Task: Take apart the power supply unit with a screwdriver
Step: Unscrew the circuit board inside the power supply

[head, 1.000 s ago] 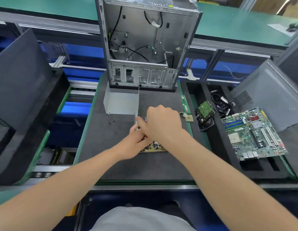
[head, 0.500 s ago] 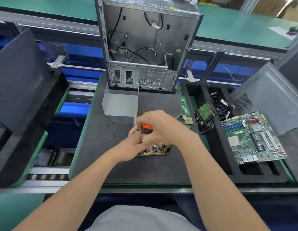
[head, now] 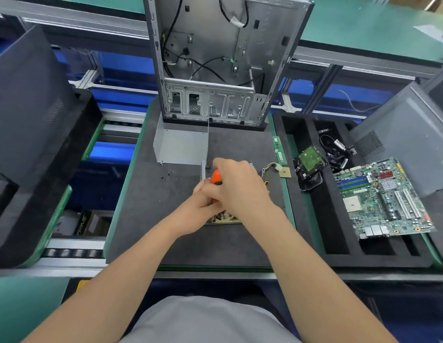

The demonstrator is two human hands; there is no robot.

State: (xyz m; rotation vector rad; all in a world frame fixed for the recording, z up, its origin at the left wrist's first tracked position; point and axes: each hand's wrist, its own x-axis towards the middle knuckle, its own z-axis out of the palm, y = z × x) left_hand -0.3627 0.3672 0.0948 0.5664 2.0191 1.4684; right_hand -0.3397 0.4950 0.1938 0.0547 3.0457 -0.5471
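Note:
The power supply unit lies opened on the dark mat (head: 146, 219); only a strip of its brown circuit board (head: 224, 218) shows below my hands. My right hand (head: 237, 186) grips the orange-handled screwdriver (head: 215, 178), held upright over the board. My left hand (head: 198, 206) sits just under it, fingers curled at the screwdriver's lower part. The tip is hidden. The unit's grey metal cover (head: 182, 146) stands behind my hands, and its wire bundle with a white plug (head: 272, 168) trails to the right.
An empty computer case (head: 215, 58) stands at the back of the mat. Loose screws (head: 167, 174) lie left of my hands. A RAM stick (head: 278, 149) and CPU (head: 284, 172) lie right. The foam tray (head: 339, 243) holds a hard drive (head: 310, 159), cables and motherboard (head: 381, 196).
The orange screwdriver handle has come into sight in my right hand. Both hands have stayed over the board, shifting only slightly.

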